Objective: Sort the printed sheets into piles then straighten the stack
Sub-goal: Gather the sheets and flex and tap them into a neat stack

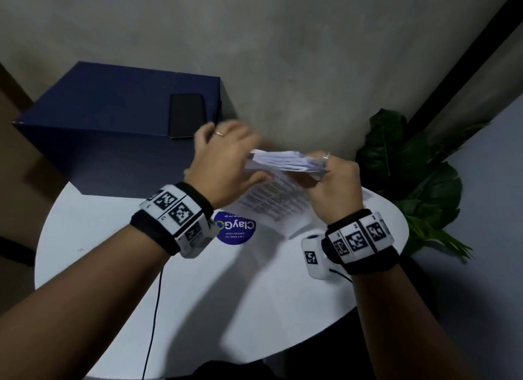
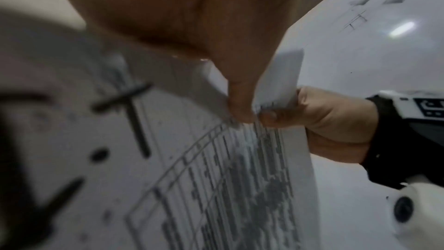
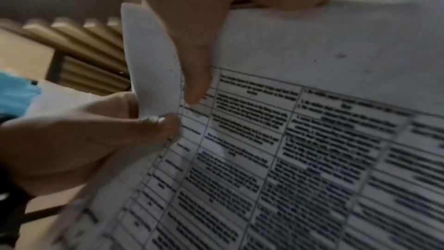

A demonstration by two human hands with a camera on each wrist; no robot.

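Note:
I hold a stack of printed sheets (image 1: pixel 283 162) in the air above the far side of a round white table (image 1: pixel 113 252). My left hand (image 1: pixel 240 164) grips the stack's left end and my right hand (image 1: pixel 322 170) grips its right end. A sheet with a printed table (image 1: pixel 273 202) hangs down from the stack towards the tabletop. In the left wrist view my left hand (image 2: pixel 240 109) pinches a sheet corner (image 2: pixel 278 77), with the right hand's thumb (image 2: pixel 270 119) beside it. In the right wrist view the right thumb (image 3: pixel 194 75) presses on the printed sheet (image 3: pixel 312 140), and my left hand (image 3: pixel 153 119) pinches its curled edge.
A dark blue box (image 1: pixel 107 110) stands at the back left with a black phone (image 1: pixel 186 116) on top. A round blue sticker (image 1: pixel 235 228) is on the table near the hands. A leafy plant (image 1: pixel 410 175) stands to the right, below the table. A thin cable (image 1: pixel 154 323) hangs from my left wrist.

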